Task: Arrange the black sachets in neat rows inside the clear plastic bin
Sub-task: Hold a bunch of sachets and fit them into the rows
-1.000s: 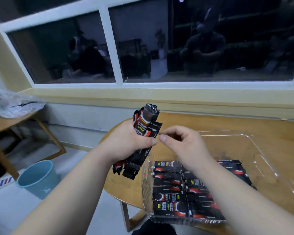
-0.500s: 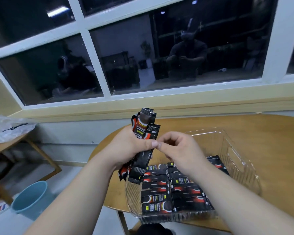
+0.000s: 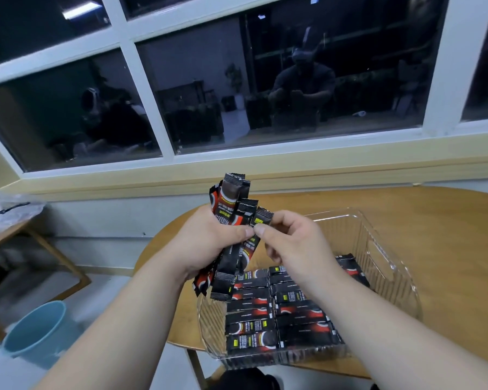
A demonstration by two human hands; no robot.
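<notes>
A round wooden table (image 3: 448, 249) fills the frame from 3 to 5 o'clock, set close to a pale wall under a long window (image 3: 335, 88). The panes are dark and mirror a dim room with a seated person. White bars split them, and a cream sill (image 3: 350, 167) runs beneath. At 8 o'clock a blue bucket (image 3: 37, 333) stands on the grey floor (image 3: 119, 288). At 9 o'clock the corner of a side table (image 3: 3, 237) carries a crumpled clear bag (image 3: 9, 209).

The bin (image 3: 383, 257) sits on the table at 5 o'clock, its near end by the table's near edge. Rows (image 3: 251, 327) of sachets lie flat in its near half, in two columns side by side, each sachet crosswise. The far half shows bare plastic.

Above the bin's far left corner the left hand (image 3: 209, 243) grips a bundle (image 3: 231, 198) of sachets upright, curled round it with the thumb across the front. The right hand (image 3: 290, 240), just at 3 o'clock of the left, pinches the top of one sachet (image 3: 261, 218) between thumb and forefinger. That sachet's lower part lies against the bundle, under the left thumb.
</notes>
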